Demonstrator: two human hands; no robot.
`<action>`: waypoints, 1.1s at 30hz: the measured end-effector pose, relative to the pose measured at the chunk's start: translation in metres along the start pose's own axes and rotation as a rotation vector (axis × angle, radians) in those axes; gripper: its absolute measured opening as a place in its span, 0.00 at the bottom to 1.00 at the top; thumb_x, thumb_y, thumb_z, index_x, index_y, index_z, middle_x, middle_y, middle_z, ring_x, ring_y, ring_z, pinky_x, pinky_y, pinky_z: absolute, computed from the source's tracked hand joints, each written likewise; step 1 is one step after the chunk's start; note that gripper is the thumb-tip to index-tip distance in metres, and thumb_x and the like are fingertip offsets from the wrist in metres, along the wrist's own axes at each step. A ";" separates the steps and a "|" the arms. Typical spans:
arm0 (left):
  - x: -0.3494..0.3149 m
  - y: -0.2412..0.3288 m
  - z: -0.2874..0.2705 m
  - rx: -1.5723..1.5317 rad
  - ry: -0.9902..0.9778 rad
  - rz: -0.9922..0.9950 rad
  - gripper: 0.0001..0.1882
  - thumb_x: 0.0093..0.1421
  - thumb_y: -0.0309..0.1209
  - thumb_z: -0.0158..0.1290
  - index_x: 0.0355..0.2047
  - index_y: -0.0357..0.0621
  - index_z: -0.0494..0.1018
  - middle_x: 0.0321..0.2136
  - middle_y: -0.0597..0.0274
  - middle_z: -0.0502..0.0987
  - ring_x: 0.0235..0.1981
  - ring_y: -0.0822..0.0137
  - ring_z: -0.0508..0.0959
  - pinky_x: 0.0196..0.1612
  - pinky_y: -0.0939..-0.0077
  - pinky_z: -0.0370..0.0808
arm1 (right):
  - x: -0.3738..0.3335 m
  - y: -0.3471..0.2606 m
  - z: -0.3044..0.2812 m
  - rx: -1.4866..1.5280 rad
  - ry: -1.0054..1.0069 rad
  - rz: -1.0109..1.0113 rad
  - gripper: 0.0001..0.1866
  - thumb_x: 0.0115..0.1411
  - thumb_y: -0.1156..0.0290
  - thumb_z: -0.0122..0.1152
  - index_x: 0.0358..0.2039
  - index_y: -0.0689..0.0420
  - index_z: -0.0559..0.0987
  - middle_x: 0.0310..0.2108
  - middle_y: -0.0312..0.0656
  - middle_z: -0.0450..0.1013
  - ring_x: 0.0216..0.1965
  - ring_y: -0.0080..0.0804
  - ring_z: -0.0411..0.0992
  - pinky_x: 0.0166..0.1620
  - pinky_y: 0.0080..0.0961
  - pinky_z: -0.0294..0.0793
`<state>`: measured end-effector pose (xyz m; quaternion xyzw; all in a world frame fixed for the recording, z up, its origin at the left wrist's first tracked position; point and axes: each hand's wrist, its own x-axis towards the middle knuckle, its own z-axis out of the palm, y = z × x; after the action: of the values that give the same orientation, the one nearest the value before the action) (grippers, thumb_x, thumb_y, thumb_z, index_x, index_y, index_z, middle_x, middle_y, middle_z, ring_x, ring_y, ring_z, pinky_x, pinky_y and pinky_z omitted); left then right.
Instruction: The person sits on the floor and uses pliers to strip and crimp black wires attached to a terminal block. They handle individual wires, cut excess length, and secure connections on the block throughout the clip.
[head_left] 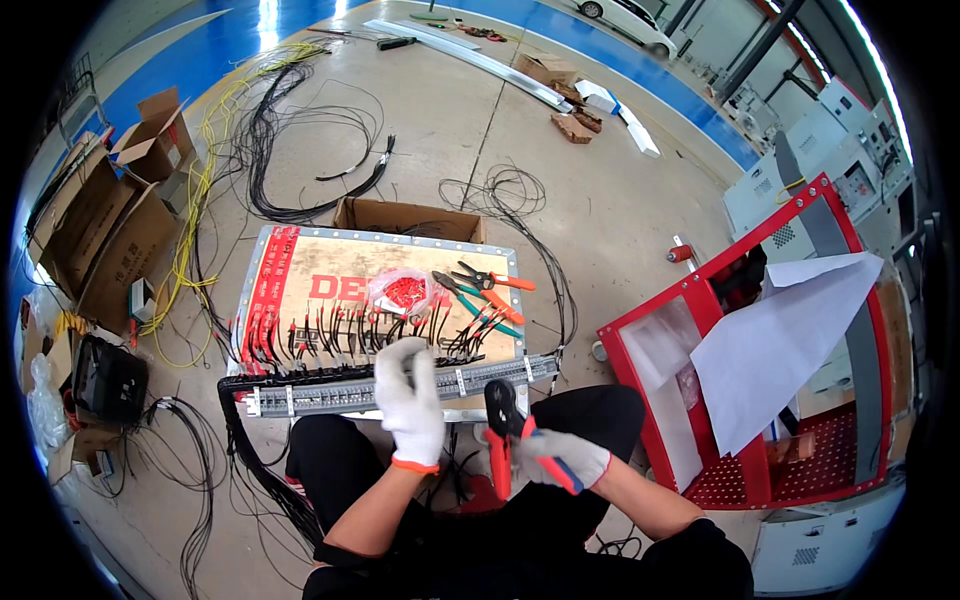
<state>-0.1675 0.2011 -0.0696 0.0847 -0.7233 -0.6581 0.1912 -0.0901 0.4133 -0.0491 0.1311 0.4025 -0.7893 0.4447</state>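
My right hand [582, 455], in a pale glove, is wrapped round the red and blue handles of a crimping tool [503, 402], whose black head points away from me. My left hand [408, 405], in a white glove with an orange cuff, is raised over a grey terminal block rail [330, 401]. Its fingers are curled together beside a row of short black wires [330, 330]; what they pinch, if anything, is too small to make out. Just beyond them lies a clear bag of small red terminals [405, 290] on a wooden board [290, 265].
Pliers with orange handles [500, 281] and teal-and-orange cutters [485, 299] lie on the board. Black cable bundles [265, 170] and yellow wire [205, 200] spread over the floor. Cardboard boxes [125, 250] stand left; a red-framed cart [700, 300] with white sheets is at right.
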 end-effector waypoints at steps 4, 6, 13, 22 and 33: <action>0.006 -0.025 -0.010 -0.155 -0.082 -0.238 0.16 0.64 0.25 0.52 0.51 0.32 0.75 0.41 0.51 0.80 0.35 0.69 0.78 0.41 0.75 0.74 | -0.023 0.039 -0.018 0.067 -0.093 0.203 0.31 0.66 0.63 0.58 0.66 0.60 0.60 0.59 0.49 0.69 0.62 0.34 0.67 0.63 0.31 0.65; 0.009 -0.019 -0.006 -0.035 -0.105 -0.235 0.17 0.64 0.26 0.52 0.51 0.33 0.75 0.41 0.50 0.82 0.35 0.70 0.80 0.41 0.74 0.75 | -0.032 0.051 -0.020 0.007 -0.039 0.257 0.33 0.66 0.62 0.59 0.66 0.60 0.60 0.60 0.48 0.68 0.62 0.34 0.67 0.63 0.30 0.64; 0.031 -0.027 0.014 0.069 -0.257 -0.177 0.27 0.61 0.27 0.53 0.61 0.38 0.66 0.39 0.55 0.81 0.29 0.72 0.80 0.32 0.77 0.76 | -0.046 0.075 -0.013 -0.173 -0.031 0.347 0.38 0.64 0.54 0.60 0.66 0.65 0.61 0.62 0.45 0.66 0.63 0.30 0.63 0.65 0.23 0.58; 0.043 -0.026 0.013 -0.435 -0.397 -0.495 0.12 0.64 0.30 0.54 0.44 0.37 0.74 0.28 0.65 0.77 0.23 0.80 0.73 0.25 0.86 0.68 | -0.004 -0.007 0.030 -0.613 0.095 0.118 0.37 0.59 0.59 0.66 0.63 0.60 0.63 0.44 0.37 0.73 0.43 0.19 0.69 0.46 0.18 0.70; 0.034 -0.027 0.016 -0.439 -0.371 -0.427 0.13 0.62 0.25 0.56 0.46 0.32 0.74 0.31 0.59 0.80 0.28 0.72 0.81 0.29 0.80 0.77 | 0.045 -0.073 0.022 -0.432 0.379 -0.075 0.24 0.55 0.57 0.69 0.43 0.61 0.72 0.30 0.37 0.72 0.26 0.21 0.71 0.29 0.20 0.71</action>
<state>-0.2079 0.1995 -0.0912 0.0699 -0.5532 -0.8270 -0.0714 -0.1714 0.3905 -0.0219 0.1635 0.6418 -0.6627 0.3495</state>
